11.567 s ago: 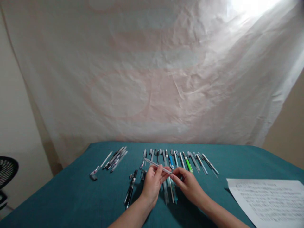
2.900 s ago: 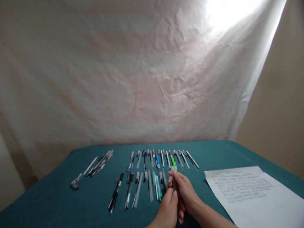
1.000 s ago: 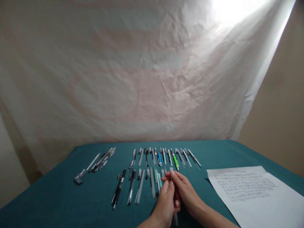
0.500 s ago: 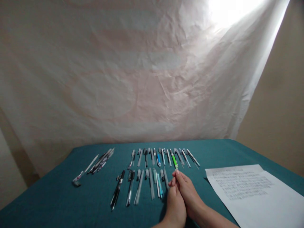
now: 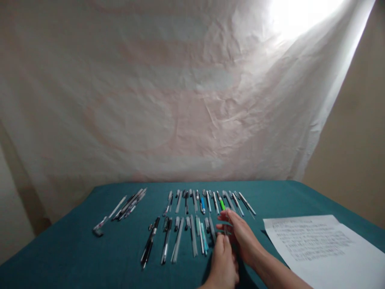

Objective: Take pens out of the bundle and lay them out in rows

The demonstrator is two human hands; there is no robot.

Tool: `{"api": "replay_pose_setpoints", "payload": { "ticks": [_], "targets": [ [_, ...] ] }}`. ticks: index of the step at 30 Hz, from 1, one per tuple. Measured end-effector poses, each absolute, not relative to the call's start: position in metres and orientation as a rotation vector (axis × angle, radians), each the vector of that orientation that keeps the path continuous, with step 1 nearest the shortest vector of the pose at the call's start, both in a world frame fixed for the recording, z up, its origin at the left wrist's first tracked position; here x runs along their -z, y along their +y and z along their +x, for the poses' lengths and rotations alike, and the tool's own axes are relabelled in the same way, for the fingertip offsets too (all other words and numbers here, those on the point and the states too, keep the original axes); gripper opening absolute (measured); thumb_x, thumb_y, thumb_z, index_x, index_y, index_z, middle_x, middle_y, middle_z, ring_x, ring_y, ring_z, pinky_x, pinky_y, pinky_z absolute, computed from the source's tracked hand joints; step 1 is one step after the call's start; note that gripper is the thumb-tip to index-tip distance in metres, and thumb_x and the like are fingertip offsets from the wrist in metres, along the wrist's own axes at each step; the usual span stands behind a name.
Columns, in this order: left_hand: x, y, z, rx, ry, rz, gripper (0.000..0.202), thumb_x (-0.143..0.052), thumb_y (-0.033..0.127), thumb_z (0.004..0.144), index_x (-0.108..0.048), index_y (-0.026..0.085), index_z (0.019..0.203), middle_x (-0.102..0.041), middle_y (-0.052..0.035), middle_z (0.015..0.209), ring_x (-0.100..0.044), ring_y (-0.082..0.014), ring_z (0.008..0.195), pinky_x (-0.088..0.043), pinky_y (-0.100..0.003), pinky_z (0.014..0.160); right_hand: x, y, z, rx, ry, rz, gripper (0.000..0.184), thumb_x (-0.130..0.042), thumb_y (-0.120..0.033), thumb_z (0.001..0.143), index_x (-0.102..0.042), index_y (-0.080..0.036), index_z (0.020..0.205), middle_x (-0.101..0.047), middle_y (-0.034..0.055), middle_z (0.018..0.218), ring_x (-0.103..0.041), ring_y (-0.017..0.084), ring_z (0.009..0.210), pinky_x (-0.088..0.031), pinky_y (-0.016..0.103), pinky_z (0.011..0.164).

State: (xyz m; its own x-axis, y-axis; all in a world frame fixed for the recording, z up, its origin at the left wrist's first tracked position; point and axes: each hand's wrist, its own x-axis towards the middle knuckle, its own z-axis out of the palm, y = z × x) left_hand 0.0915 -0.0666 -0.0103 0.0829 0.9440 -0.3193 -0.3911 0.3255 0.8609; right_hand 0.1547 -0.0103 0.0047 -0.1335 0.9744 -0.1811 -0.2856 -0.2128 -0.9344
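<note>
Just right of the nearer row of pens, my left hand is closed around the lower end of a thin, clear pen-like piece. My right hand is above and beside it, with its fingers curled behind the upper part of the same piece and partly apart. The piece is blurred, so whether it is a whole pen or only a barrel is unclear. Beyond my right fingertips lies a bright green pen. A clear pen with a dark cap beside it rests left of my hands.
Pens lie in two rows, among them a blue one, a light-blue one and a black one. At left is a bundle of slim pens or refills. Written paper covers the right; a pale sheet hangs behind.
My hands were pressed together; now my right hand has lifted away slightly and its fingers have spread, exposing the thin clear piece between them. The view has shifted slightly.
</note>
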Motion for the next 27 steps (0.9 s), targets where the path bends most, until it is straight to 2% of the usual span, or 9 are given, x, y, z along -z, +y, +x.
{"api": "replay_pose_setpoints", "payload": {
  "ticks": [2,6,10,13,22,27],
  "targets": [
    [0.008,-0.068,0.079,-1.116,1.021,0.698,0.038,-0.038,0.057,0.071,-0.039,0.021,0.079,-0.031,0.0102,0.047,-0.02,-0.0023,0.033,-0.01,-0.017,0.035,-0.005,0.0,0.161,-1.402,-1.148,-1.084,0.036,-0.044,-0.05,0.073,-0.056,-0.018,0.085,-0.058,0.0027,0.078,-0.055,0.015,0.066,-0.042,0.023,0.055],
    [0.006,-0.067,0.053,-1.209,0.951,0.739,0.041,-0.043,0.057,0.068,-0.041,0.019,0.082,-0.035,0.0085,0.052,-0.026,-0.0021,0.038,-0.012,-0.016,0.037,0.008,0.016,0.167,-1.159,-1.602,-1.169,0.035,-0.045,-0.047,0.073,-0.058,-0.015,0.078,-0.051,-0.0018,0.055,-0.047,0.012,0.049,-0.036,0.022,0.046],
    [0.011,-0.064,0.037,-1.335,0.941,0.739,0.041,-0.044,0.054,0.071,-0.044,0.017,0.087,-0.04,0.0062,0.056,-0.035,-0.0033,0.044,-0.022,-0.016,0.041,0.029,0.022,0.162,-0.815,-1.803,-1.228,0.027,-0.047,-0.04,0.074,-0.053,-0.016,0.084,-0.053,-0.0015,0.056,-0.049,0.013,0.049,-0.035,0.022,0.048],
    [0.014,-0.063,0.032,-1.374,0.933,0.735,0.04,-0.043,0.052,0.073,-0.045,0.016,0.089,-0.043,0.0049,0.059,-0.04,-0.0042,0.048,-0.027,-0.017,0.045,0.035,0.021,0.155,-0.664,-1.873,-1.249,0.018,-0.046,-0.035,0.075,-0.051,-0.018,0.078,-0.054,-0.0007,0.055,-0.049,0.013,0.05,-0.034,0.023,0.05],
    [0.019,-0.066,0.031,-1.36,0.911,0.73,0.04,-0.042,0.054,0.072,-0.044,0.018,0.09,-0.043,0.006,0.056,-0.041,-0.0049,0.045,-0.027,-0.017,0.043,0.031,0.019,0.147,-0.601,-1.846,-1.375,0.013,-0.051,-0.031,0.073,-0.056,-0.019,0.073,-0.057,0.0011,0.055,-0.052,0.015,0.052,-0.031,0.023,0.052],
    [0.019,-0.068,0.031,-1.349,0.919,0.745,0.038,-0.038,0.052,0.075,-0.042,0.018,0.091,-0.045,0.0058,0.056,-0.044,-0.0057,0.044,-0.027,-0.017,0.042,0.026,0.015,0.162,-0.703,-1.945,-1.289,0.02,-0.056,-0.032,0.068,-0.055,-0.018,0.081,-0.056,-0.0012,0.056,-0.049,0.014,0.051,-0.031,0.022,0.05]
  ]
}}
